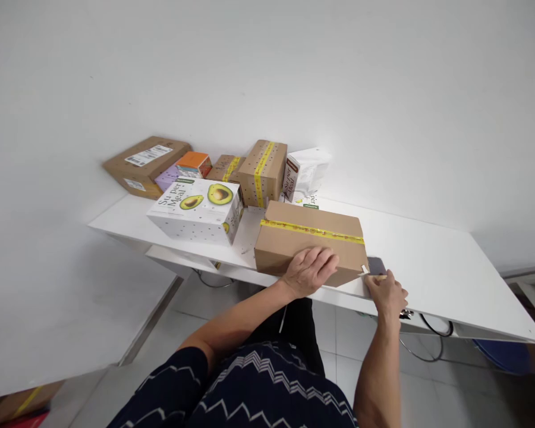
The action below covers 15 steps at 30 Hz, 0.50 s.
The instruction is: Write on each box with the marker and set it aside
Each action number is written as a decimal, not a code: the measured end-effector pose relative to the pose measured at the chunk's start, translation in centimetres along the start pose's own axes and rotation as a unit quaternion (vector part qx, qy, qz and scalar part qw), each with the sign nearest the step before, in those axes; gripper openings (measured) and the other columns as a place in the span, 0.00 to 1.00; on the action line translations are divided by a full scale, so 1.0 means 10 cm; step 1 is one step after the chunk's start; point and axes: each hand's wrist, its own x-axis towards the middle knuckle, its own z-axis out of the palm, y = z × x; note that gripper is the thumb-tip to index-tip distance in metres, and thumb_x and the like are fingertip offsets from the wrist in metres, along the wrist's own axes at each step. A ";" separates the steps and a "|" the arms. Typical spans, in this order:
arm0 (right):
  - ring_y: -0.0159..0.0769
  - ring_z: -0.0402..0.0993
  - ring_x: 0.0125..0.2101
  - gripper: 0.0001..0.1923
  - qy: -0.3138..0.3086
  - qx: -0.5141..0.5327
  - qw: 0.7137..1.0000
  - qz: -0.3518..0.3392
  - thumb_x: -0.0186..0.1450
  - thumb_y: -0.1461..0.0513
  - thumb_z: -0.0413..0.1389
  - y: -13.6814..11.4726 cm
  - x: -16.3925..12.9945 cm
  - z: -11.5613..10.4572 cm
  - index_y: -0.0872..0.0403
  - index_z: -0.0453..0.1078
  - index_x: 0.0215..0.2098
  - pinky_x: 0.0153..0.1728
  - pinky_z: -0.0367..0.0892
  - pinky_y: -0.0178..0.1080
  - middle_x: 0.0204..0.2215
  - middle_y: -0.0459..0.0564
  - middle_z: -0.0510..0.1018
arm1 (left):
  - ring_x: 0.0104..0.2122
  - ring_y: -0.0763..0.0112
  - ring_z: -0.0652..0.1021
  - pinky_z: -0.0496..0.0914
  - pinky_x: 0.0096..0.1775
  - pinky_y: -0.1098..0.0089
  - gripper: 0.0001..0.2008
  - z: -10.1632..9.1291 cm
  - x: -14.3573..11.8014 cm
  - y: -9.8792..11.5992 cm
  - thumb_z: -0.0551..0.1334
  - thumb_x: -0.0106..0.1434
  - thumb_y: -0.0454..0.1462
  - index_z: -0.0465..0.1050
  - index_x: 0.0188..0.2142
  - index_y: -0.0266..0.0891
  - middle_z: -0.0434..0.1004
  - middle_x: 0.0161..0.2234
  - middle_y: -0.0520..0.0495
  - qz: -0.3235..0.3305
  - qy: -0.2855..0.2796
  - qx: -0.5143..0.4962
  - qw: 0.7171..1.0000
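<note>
A long brown cardboard box (pixel 310 235) with yellow printed tape along its top stands at the table's near edge. My left hand (pixel 311 270) lies across the box's near top edge, palm down, fingers resting on the cardboard. At the right end of the box, my right hand (pixel 387 292) is closed around a slim pale-yellow tool (pixel 377 277); its thin light tip is close to the box corner, and my fingers hide the rest. A small white scrap (pixel 364 269) shows at that corner. Just behind my right fingers lies a flat dark grey object (pixel 375 265).
Left on the white table (pixel 432 267) stands a white avocado-print box (pixel 196 208). Behind it are a large labelled carton (pixel 145 163), an orange box (pixel 194 163) and taped brown boxes (pixel 263 169). White packaging (pixel 310 172) leans against the wall. Cables (pixel 437 330) hang under the front edge.
</note>
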 end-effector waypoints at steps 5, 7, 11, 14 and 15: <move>0.46 0.72 0.41 0.39 0.011 0.390 0.918 0.064 0.51 0.46 0.58 0.08 -0.25 -0.20 0.56 0.64 0.56 0.41 0.68 0.47 0.43 0.57 0.75 | 0.49 0.68 0.73 0.62 0.49 0.67 0.14 0.00 0.00 0.00 0.58 0.66 0.44 0.73 0.48 0.42 0.77 0.49 0.46 0.008 0.020 -0.003 1.000; 0.40 0.73 0.32 0.34 -0.011 0.586 0.806 0.081 0.52 0.45 0.55 0.03 -0.45 -0.40 0.56 0.68 0.50 0.31 0.69 0.41 0.37 0.52 0.76 | 0.49 0.68 0.73 0.62 0.49 0.67 0.14 0.01 -0.01 0.00 0.59 0.65 0.44 0.73 0.48 0.42 0.76 0.49 0.46 0.003 0.016 -0.002 1.000; 0.42 0.74 0.36 0.32 -0.115 0.791 0.601 0.000 0.57 0.43 0.49 -0.22 -1.02 -0.85 0.50 0.68 0.52 0.31 0.71 0.44 0.41 0.54 0.75 | 0.49 0.67 0.74 0.62 0.49 0.67 0.15 0.03 -0.03 0.01 0.59 0.65 0.44 0.73 0.49 0.43 0.77 0.49 0.46 -0.004 0.014 -0.001 1.000; 0.40 0.72 0.32 0.30 -0.262 0.819 0.509 -0.033 0.58 0.40 0.49 -0.48 -1.43 -1.02 0.46 0.68 0.51 0.27 0.70 0.42 0.38 0.53 0.76 | 0.50 0.67 0.73 0.62 0.50 0.66 0.15 0.04 -0.05 0.02 0.59 0.65 0.42 0.71 0.50 0.44 0.76 0.49 0.46 -0.005 0.002 -0.009 1.000; 0.39 0.71 0.31 0.29 -0.313 0.815 0.486 -0.033 0.59 0.40 0.50 -0.56 -1.54 -1.04 0.45 0.69 0.50 0.27 0.70 0.42 0.37 0.52 0.76 | 0.50 0.66 0.73 0.62 0.50 0.65 0.15 0.04 -0.06 0.02 0.59 0.65 0.41 0.71 0.50 0.44 0.76 0.49 0.46 -0.007 -0.002 -0.014 1.000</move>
